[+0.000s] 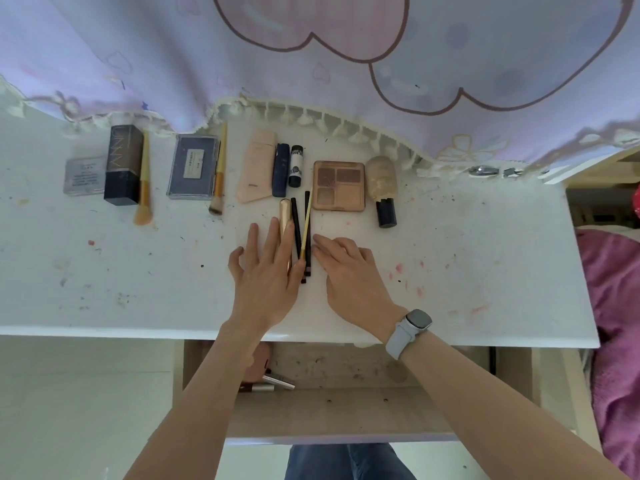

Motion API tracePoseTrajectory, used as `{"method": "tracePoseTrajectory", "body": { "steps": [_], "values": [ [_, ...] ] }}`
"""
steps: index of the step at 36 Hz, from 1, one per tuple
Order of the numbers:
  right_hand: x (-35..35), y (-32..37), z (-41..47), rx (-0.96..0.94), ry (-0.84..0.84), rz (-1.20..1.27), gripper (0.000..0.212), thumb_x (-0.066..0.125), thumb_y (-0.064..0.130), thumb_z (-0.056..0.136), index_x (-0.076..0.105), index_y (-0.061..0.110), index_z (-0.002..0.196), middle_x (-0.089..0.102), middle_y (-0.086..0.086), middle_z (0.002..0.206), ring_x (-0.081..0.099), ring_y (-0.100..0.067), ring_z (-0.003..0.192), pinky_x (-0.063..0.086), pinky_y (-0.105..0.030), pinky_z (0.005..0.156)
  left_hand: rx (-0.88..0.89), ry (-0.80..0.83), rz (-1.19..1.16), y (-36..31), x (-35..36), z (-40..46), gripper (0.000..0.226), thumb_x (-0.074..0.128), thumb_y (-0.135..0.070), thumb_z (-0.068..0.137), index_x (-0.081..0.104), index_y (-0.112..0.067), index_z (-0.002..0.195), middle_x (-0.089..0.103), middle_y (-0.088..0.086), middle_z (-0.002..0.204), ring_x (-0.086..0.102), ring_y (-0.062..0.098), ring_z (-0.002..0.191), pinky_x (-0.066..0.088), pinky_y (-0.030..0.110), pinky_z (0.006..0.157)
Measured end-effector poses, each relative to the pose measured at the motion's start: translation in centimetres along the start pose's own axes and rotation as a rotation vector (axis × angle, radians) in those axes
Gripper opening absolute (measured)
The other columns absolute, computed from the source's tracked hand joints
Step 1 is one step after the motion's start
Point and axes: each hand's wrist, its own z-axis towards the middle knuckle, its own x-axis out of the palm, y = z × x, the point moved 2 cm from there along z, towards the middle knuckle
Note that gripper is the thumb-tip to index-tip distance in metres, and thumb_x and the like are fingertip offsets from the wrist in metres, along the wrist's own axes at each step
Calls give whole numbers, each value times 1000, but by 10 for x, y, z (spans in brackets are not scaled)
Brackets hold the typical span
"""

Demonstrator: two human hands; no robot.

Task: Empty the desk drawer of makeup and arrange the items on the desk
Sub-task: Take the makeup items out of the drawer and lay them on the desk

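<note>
Makeup lies in a row along the back of the white desk (104, 271): a dark foundation bottle (123, 164), a blue compact (193, 171), a pink tube (256, 171), a brown eyeshadow palette (339, 185). In the middle a gold tube (284, 216), black pencils (296, 226) and a thin yellow stick (306, 223) lie side by side. My left hand (266, 275) lies flat with spread fingers against the gold tube. My right hand (349, 271) rests palm down, its fingertips touching the pencils from the right. The open drawer (346, 414) below holds a pink round item (258, 368) and silver tubes (273, 382).
Two orange-handled brushes (143, 188) (218, 181) lie among the row, plus a grey flat case (85, 174), a navy stick (280, 171), a black-and-white tube (296, 166) and a beige bottle with dark cap (382, 188). A lilac curtain (173, 57) hangs behind. Pink fabric (613, 306) lies right.
</note>
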Motion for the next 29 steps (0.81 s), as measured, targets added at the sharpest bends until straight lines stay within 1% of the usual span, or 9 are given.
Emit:
{"method": "tracePoseTrajectory", "body": {
  "steps": [5,8,11,14,18,20,22,26,29],
  "values": [
    [0,-5,-15,5,4,55,52,41,4,77,53,2,128,52,-14,134,47,-31,122,41,-45,95,-22,-48,-137,-6,-4,-8,69,3,-55,87,5,-28,150,2,2,158,-2,24,145,4,47,112],
    [-6,-10,-30,25,-21,126,47,40,5,85,49,4,131,48,-13,138,44,-31,126,37,-44,101,-47,-176,-235,-18,-4,-24,64,21,-49,91,26,-18,147,21,12,154,14,30,143,13,49,110],
    [-11,-19,-57,49,-93,204,44,41,3,86,52,5,129,51,-12,134,46,-26,123,37,-36,101,20,-334,-331,-43,-1,-52,48,37,-34,92,44,-12,134,41,16,142,31,29,134,24,42,105],
    [-14,-32,-100,89,-160,271,38,39,6,87,57,6,120,57,-8,121,48,-15,111,41,-23,94,147,-362,-401,-75,13,-87,34,45,-21,89,50,-13,122,52,11,128,44,23,119,33,34,98],
    [-2,-63,-168,231,-110,335,39,31,17,84,60,8,109,58,-4,110,54,-14,96,45,-20,82,275,-180,-432,-110,48,-124,31,43,-17,84,60,-11,110,62,5,111,52,18,103,43,35,86],
    [11,-84,-200,345,-54,323,34,36,13,86,60,7,109,59,-5,109,56,-18,97,45,-23,82,288,-18,-417,-120,70,-135,35,39,-21,85,62,-10,109,63,5,109,56,23,100,49,39,81],
    [24,-108,-225,464,42,250,31,42,4,89,57,3,117,56,-10,116,54,-26,104,44,-31,87,252,138,-383,-125,91,-141,44,34,-28,86,60,-10,116,60,8,117,57,30,104,48,44,85],
    [35,-151,-243,679,184,147,39,40,1,89,45,-7,128,46,-25,128,47,-40,112,38,-39,95,136,323,-198,-130,122,-138,48,41,-26,94,36,-20,141,24,7,152,26,29,137,28,44,105],
    [33,-171,-225,770,197,173,37,40,1,88,40,-10,124,44,-27,126,44,-42,112,38,-41,92,128,344,-102,-132,135,-126,59,45,-27,93,24,-17,147,3,5,158,0,26,145,19,50,110]
  ]
}}
